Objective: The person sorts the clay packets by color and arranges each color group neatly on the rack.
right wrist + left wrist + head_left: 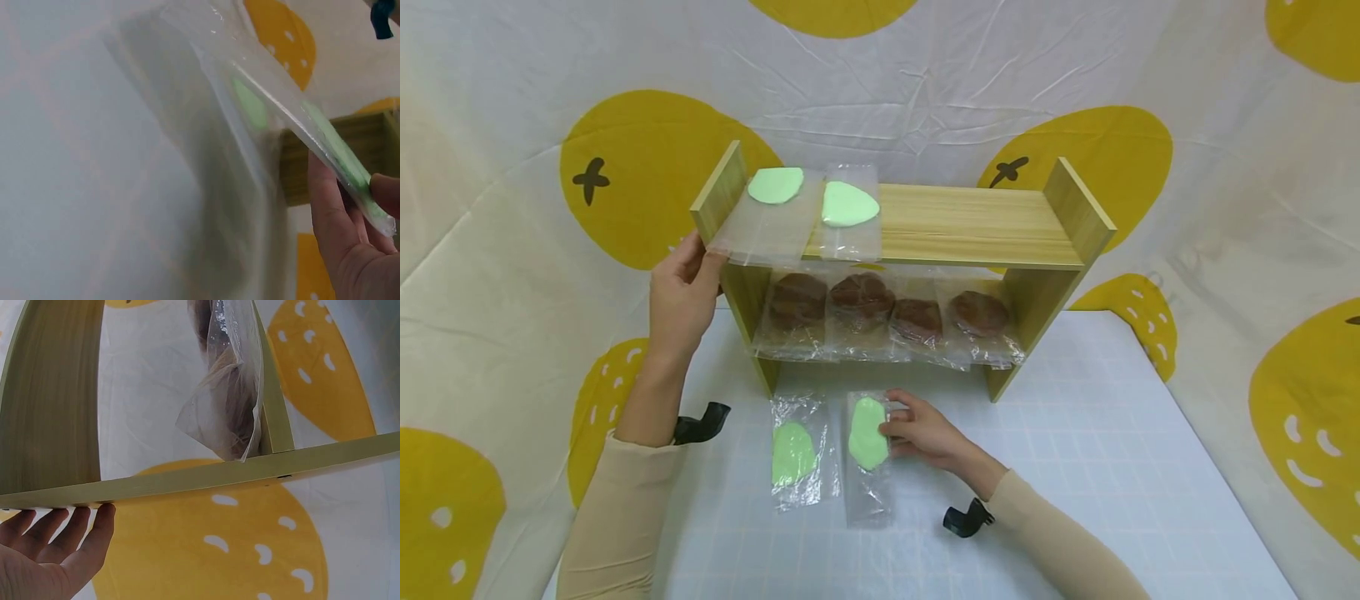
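My right hand [928,433] pinches a clear plastic bag holding a flat pale-green piece [868,435]. In the right wrist view, that bag [275,94] slants above the table, thumb on one side and fingers on the other. Left of it, another bag with a green piece [793,454] lies on the table. My left hand [685,287] touches the left side panel of a wooden shelf [970,221]; in the left wrist view its extended fingers [94,540] rest along the panel's outer side, thumb unseen. Two bagged green pieces [850,204] lie on the top board, the left bag's corner near my left thumb.
On the shelf's lower board sits a row of bagged round brown pieces [917,321], bag edges hanging over its front. The shelf stands on a table with a pale checked cloth [1075,467]. Behind hangs a white cloth [940,100] with yellow shapes. Black wrist mounts [967,518] stick out beside both forearms.
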The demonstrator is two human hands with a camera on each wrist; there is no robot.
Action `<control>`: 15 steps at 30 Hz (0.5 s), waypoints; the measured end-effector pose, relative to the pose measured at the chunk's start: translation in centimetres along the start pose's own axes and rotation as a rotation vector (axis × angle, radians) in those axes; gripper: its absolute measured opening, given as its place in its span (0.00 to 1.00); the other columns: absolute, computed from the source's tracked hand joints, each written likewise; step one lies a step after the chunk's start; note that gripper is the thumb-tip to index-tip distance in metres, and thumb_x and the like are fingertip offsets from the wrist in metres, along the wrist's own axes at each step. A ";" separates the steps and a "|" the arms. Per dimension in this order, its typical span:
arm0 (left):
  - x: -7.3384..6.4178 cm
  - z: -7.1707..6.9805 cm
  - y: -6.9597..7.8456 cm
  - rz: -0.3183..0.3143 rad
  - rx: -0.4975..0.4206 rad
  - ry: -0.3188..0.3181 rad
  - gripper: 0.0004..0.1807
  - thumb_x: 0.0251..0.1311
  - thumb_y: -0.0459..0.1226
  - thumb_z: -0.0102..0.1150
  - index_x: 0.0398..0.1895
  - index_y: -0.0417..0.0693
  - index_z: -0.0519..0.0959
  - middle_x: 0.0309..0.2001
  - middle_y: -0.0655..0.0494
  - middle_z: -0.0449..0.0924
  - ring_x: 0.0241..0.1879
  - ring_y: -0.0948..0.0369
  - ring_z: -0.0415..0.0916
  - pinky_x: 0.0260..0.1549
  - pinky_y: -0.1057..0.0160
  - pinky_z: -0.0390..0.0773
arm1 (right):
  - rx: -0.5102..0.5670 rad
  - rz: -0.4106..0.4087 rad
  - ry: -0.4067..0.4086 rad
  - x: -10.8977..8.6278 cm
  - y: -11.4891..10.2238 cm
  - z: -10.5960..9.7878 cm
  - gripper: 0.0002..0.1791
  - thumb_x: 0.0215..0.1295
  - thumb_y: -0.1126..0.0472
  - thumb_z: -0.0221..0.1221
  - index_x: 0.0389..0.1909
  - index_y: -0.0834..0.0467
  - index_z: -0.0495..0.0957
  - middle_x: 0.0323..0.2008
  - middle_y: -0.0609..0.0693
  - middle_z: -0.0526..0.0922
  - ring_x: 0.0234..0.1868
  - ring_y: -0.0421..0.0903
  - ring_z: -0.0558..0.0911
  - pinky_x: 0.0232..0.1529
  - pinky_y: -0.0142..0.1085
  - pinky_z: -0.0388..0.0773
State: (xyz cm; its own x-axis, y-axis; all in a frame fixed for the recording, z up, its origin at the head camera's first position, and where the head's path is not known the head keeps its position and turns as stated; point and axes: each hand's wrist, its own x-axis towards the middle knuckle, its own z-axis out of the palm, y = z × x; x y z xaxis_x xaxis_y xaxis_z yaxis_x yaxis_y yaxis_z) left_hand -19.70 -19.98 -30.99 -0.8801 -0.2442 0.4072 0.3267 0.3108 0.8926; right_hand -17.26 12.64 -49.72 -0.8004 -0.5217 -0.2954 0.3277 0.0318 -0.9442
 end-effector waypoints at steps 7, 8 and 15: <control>-0.1 0.0 0.2 0.007 0.008 0.001 0.24 0.73 0.50 0.54 0.70 0.64 0.72 0.64 0.57 0.76 0.56 0.56 0.76 0.48 0.60 0.82 | -0.067 -0.040 -0.067 -2.8 -2.9 0.2 0.32 0.67 0.67 0.62 0.69 0.63 0.61 0.43 0.57 0.84 0.39 0.48 0.83 0.38 0.41 0.85; -0.1 0.0 0.3 0.006 0.011 0.000 0.24 0.73 0.50 0.54 0.70 0.64 0.72 0.64 0.57 0.75 0.56 0.56 0.76 0.48 0.60 0.82 | -0.075 -0.054 -0.080 -3.3 -3.5 0.3 0.31 0.67 0.67 0.62 0.68 0.62 0.62 0.43 0.57 0.84 0.39 0.48 0.84 0.39 0.42 0.85; -0.2 0.0 0.4 -0.003 0.016 -0.003 0.25 0.73 0.50 0.53 0.71 0.64 0.71 0.65 0.57 0.75 0.57 0.56 0.76 0.49 0.58 0.81 | -0.117 -0.221 -0.164 -6.5 -8.0 0.5 0.26 0.70 0.70 0.58 0.65 0.65 0.62 0.47 0.62 0.82 0.42 0.53 0.84 0.40 0.50 0.85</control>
State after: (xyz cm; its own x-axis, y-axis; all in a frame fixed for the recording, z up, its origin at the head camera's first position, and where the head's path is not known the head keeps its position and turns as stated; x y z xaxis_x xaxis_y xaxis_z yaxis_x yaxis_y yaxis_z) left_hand -19.38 -19.83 -30.67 -0.8821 -0.2429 0.4037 0.3181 0.3249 0.8906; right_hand -14.37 15.34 -40.20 -0.7512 -0.6571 -0.0625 0.0867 -0.0043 -0.9962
